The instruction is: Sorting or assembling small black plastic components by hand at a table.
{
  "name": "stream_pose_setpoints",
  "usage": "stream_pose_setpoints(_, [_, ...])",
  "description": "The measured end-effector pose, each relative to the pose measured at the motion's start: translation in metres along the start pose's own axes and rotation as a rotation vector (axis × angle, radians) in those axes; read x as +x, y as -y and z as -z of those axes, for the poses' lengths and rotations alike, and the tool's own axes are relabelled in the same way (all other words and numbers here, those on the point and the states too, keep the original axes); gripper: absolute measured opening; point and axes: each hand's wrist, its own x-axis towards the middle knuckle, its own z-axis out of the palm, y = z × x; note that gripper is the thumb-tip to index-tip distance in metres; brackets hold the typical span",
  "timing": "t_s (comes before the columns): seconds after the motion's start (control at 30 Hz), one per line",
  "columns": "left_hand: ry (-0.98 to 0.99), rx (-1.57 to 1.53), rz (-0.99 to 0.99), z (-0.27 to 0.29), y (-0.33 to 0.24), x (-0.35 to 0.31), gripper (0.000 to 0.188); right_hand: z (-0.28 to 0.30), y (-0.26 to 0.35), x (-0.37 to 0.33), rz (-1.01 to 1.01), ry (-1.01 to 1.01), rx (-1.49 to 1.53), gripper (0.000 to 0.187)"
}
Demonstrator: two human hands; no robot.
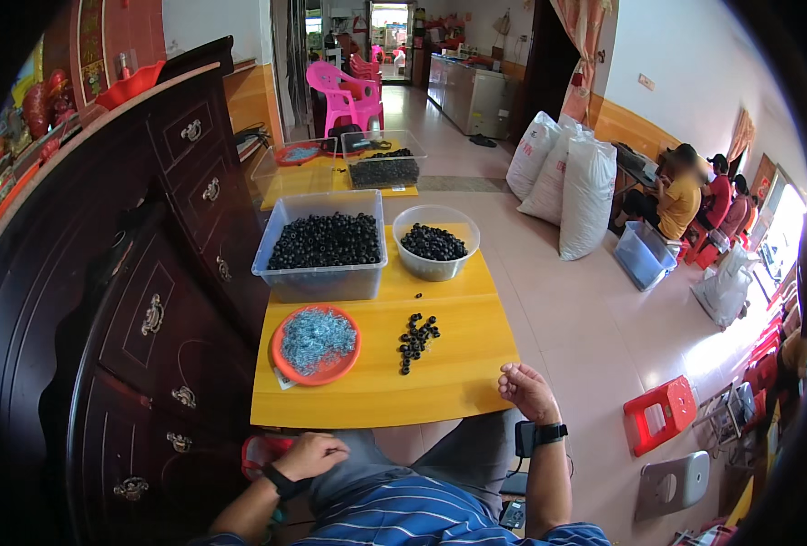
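Observation:
My left hand [317,455] lies on my left thigh, below the table's front edge, its fingers loosely stretched and nothing seen in it. At the table's front right corner, my right hand [529,393] is raised with its fingers curled together; whatever they may hold is too small to make out. Between the hands on the yellow table [458,396] is a loose cluster of small black ring-shaped parts [415,341]. Left of it, an orange-red plate [356,355] carries a heap of thin, light-blue pieces [317,338].
Behind these stand a large clear bin [322,287] and a round clear tub [435,269], both with black parts. A dark wooden cabinet [140,309] borders the left side. White sacks [588,196], a red stool [660,414] and seated people [681,200] are on the right.

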Motion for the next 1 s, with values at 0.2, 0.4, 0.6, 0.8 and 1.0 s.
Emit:
stream_pose_setpoints(0.2, [0.180,0.147,0.246,0.045,-0.011,-0.025,0.020,0.003,0.040,0.020,0.007,0.010,-0.155,0.019])
stream_pose_setpoints(0.4, [0.106,0.168,0.008,0.045,-0.043,0.040,0.018,-0.026,0.031,0.063,-0.032,0.074,-0.201,0.020])
stream_pose_setpoints(0.6, [0.148,0.274,-0.127,0.015,-0.048,0.124,0.019,-0.045,-0.041,0.060,-0.142,0.301,0.010,0.020])
stream_pose_setpoints(0.8, [0.217,0.303,-0.109,0.011,-0.035,0.134,0.018,-0.035,-0.065,0.058,0.018,0.305,0.251,0.016])
stream_pose_setpoints(1.0, [0.069,0.039,0.026,0.041,-0.018,0.078,0.016,-0.035,-0.063,0.062,-0.014,0.270,0.275,0.015])
